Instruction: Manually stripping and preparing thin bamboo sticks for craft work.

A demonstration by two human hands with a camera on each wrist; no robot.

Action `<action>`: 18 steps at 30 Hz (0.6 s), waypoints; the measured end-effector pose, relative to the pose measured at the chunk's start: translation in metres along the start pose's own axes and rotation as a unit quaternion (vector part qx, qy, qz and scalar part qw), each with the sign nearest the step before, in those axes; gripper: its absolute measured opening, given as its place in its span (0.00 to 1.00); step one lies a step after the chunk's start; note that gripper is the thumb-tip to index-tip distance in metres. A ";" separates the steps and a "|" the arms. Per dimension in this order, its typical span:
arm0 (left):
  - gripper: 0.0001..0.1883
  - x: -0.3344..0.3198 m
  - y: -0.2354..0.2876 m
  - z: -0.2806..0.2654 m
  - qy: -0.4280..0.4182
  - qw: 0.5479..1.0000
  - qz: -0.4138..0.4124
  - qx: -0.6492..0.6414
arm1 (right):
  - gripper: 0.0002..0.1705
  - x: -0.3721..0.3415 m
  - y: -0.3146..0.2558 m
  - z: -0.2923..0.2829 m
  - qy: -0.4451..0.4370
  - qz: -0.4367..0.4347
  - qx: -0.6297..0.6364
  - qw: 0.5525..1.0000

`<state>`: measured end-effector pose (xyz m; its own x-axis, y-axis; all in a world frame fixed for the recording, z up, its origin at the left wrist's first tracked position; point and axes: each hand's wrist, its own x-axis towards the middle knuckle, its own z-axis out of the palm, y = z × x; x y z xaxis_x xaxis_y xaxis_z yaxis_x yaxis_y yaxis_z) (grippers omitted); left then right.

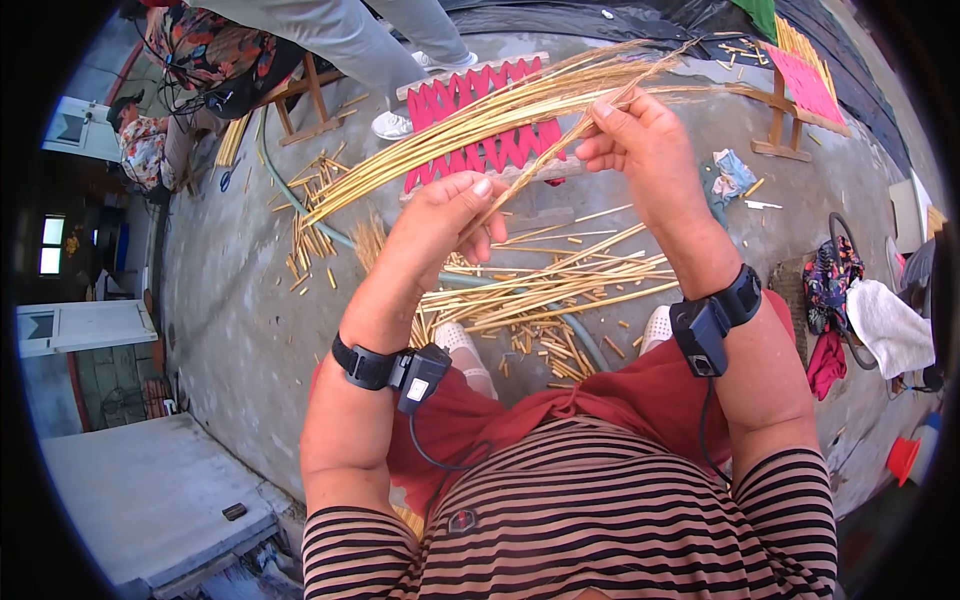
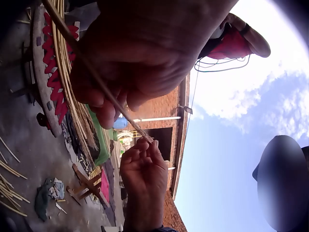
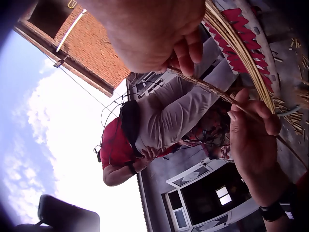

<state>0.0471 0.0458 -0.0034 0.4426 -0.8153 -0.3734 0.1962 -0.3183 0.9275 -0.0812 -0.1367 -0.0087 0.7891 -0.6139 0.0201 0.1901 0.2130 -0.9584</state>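
Note:
A thin dry plant stalk (image 1: pixel 545 155) with a feathery end slants between my two hands. My left hand (image 1: pixel 440 222) pinches it lower down, thumb uppermost in the head view. Farther up, toward the feathery end, my right hand (image 1: pixel 645 145) pinches it between thumb and fingers. The left wrist view shows the stalk (image 2: pixel 104 87) running past the left fingers to the right fingertips. Beyond the hands, a bundle of long stalks (image 1: pixel 440 135) with brushy heads lies across a low stool (image 1: pixel 425 105) with pink-red woven straps.
Loose stalks (image 1: pixel 560 285) lie on the concrete near my feet, with short cut pieces (image 1: pixel 300 255) scattered around. A hose (image 1: pixel 280 180) crosses the floor. A person in grey trousers (image 1: pixel 330 45) stands beyond the stool. At far right is another stool with a pink top (image 1: pixel 800 85).

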 end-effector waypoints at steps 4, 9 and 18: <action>0.09 -0.004 -0.005 -0.002 -0.020 0.998 0.023 0.049 | 0.12 -0.003 0.005 0.005 -0.025 -0.016 0.054 0.998; 0.06 -0.006 -0.006 0.003 0.042 0.996 0.061 0.047 | 0.11 -0.016 0.027 0.023 -0.089 0.028 -0.057 0.994; 0.05 -0.008 -0.014 0.007 0.082 0.988 0.116 0.067 | 0.09 -0.014 0.023 0.022 -0.071 0.027 -0.052 0.996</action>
<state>0.0350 0.0530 -0.0132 0.6004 -0.7876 -0.1386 -0.0401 -0.2027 0.9784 -0.0752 -0.1060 -0.0243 0.8730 -0.4878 0.0011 0.0893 0.1575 -0.9835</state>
